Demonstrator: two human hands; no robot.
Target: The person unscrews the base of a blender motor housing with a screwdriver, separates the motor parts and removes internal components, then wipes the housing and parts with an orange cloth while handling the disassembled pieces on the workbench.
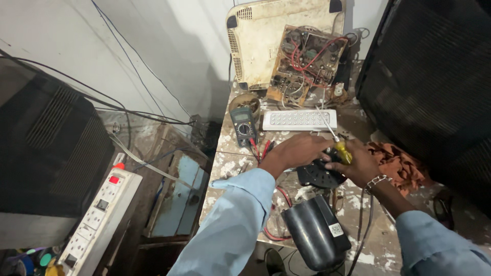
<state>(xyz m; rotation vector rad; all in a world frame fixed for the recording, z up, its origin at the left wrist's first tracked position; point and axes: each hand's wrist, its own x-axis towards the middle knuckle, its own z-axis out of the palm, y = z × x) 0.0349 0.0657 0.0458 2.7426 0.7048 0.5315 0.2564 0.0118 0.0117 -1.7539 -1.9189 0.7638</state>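
Yellow-handled screwdriver (339,148) is clasped in the right hand (358,164), tip raised; the black round perforated plastic cover (319,176) is steadied beneath the left hand (299,151), fingers curled, cover not yet detached.

Both hands cover most of the black round part (319,176); its top stays hidden.

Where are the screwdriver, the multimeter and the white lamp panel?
screwdriver (343,152): head view, on its yellow handle, in the right hand (358,164).
multimeter (243,125): head view, on its dial.
white lamp panel (299,119): head view, on its dotted face.
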